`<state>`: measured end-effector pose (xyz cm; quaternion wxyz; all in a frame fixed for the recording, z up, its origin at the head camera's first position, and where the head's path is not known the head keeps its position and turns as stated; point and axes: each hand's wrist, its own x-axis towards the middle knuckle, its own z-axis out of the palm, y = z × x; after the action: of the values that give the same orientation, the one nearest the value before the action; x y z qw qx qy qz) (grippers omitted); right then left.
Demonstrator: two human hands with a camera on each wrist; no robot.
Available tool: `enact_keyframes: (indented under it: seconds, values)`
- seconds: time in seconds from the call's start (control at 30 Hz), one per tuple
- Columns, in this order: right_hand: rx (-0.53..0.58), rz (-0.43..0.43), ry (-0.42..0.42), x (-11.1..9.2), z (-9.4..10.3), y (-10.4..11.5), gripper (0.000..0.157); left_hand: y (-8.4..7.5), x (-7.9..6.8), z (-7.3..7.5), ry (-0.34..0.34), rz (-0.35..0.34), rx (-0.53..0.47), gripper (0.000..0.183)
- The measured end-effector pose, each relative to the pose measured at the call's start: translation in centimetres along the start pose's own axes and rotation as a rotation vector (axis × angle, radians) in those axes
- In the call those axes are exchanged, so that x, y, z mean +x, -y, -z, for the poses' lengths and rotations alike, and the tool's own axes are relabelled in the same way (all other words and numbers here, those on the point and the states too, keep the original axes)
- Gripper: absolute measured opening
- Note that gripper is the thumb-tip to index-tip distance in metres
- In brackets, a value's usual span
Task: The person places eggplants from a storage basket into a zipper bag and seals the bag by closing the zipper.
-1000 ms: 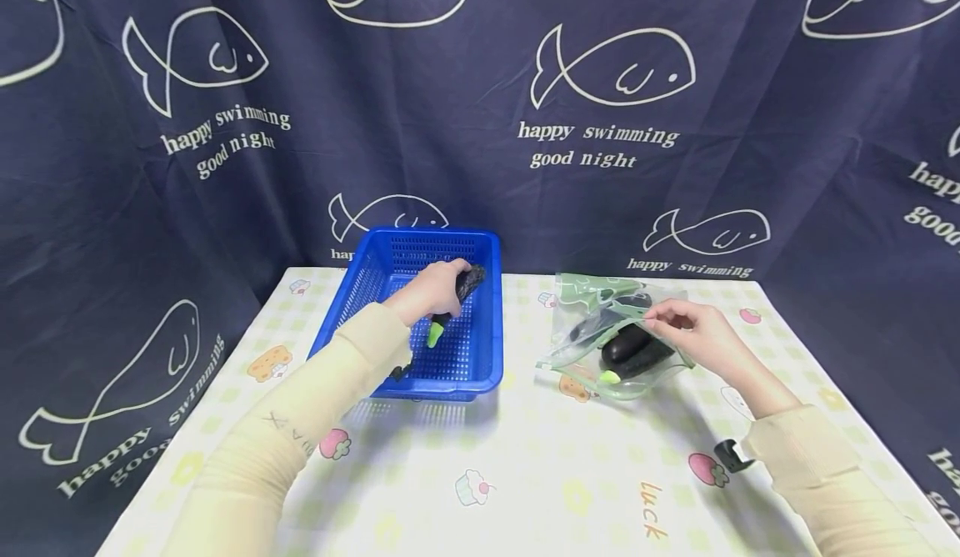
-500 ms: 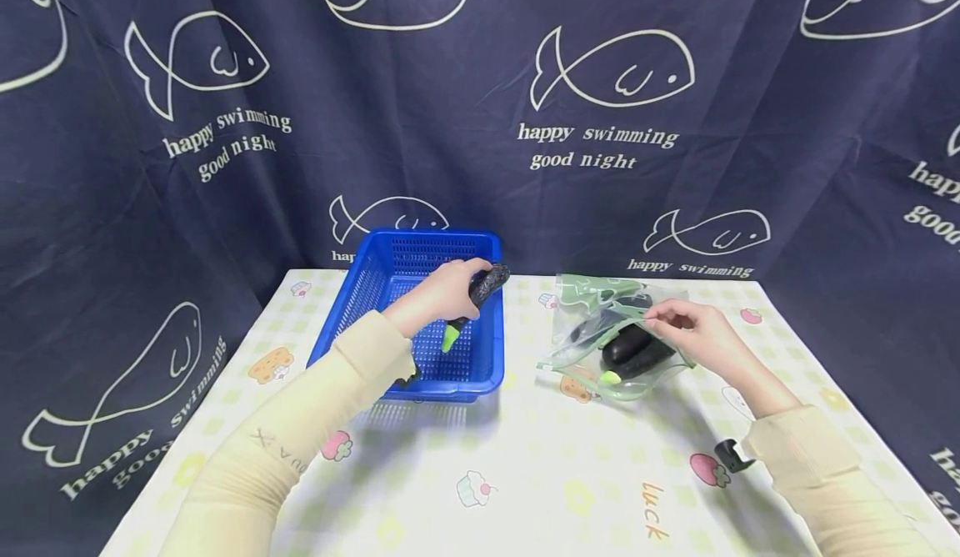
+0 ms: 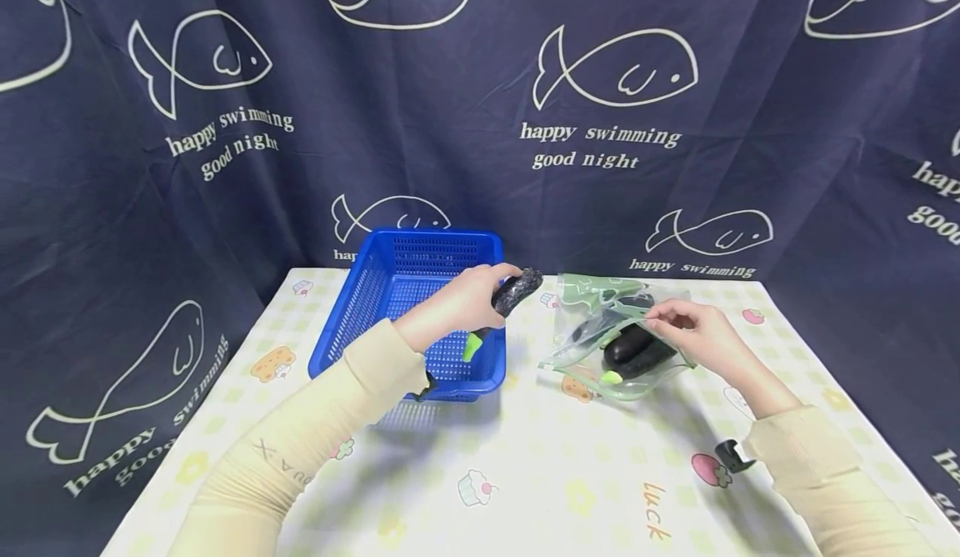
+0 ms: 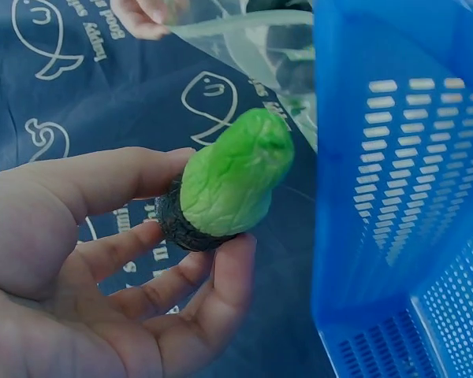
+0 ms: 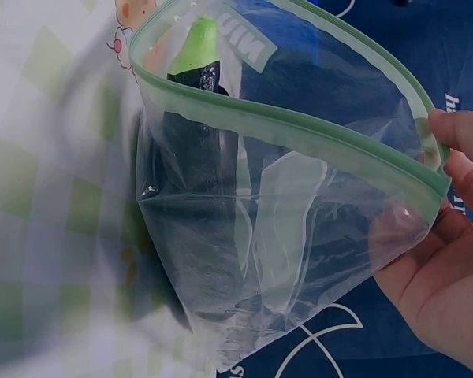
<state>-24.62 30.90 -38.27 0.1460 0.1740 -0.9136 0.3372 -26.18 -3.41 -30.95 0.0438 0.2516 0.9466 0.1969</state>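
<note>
In the head view my left hand (image 3: pixel 471 297) grips a long dark eggplant (image 3: pixel 519 292) over the right rim of the blue basket (image 3: pixel 468 388). Its bright green stem end (image 4: pixel 240 169) points toward the camera in the left wrist view, thumb and fingers curled round the dark part. To the right, my right hand (image 3: pixel 693 330) pinches one corner of a clear zip bag (image 5: pixel 299 130) with a green edge. The bag's mouth gapes in the right wrist view. Inside lie dark eggplants (image 3: pixel 628 345), one showing a green stem end (image 5: pixel 197 49).
A white table (image 3: pixel 540 440) with printed cartoon pictures bears the basket and the bag, side by side. Behind it hangs a navy curtain (image 3: pixel 465 123) with fish drawings. A black wrist mount (image 3: pixel 731 455) sits at the right sleeve.
My left hand has carried the eggplant up and rightward, from inside the basket to over its right rim. The right hand and the bag stay in place.
</note>
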Motion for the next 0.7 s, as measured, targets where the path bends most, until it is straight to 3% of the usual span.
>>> enact_keyframes:
  seconds: [0.43, 0.7]
  values:
    - [0.025, 0.007, 0.007, 0.0, 0.1, 0.4, 0.013, -2.2, -0.5, -1.6, -0.02, -0.158, 0.002, 0.068]
    - [0.015, -0.003, 0.011, 0.2, 0.0, 0.3, 0.014, -3.5, -0.5, -2.8, 0.002, -0.16, -0.004, 0.07]
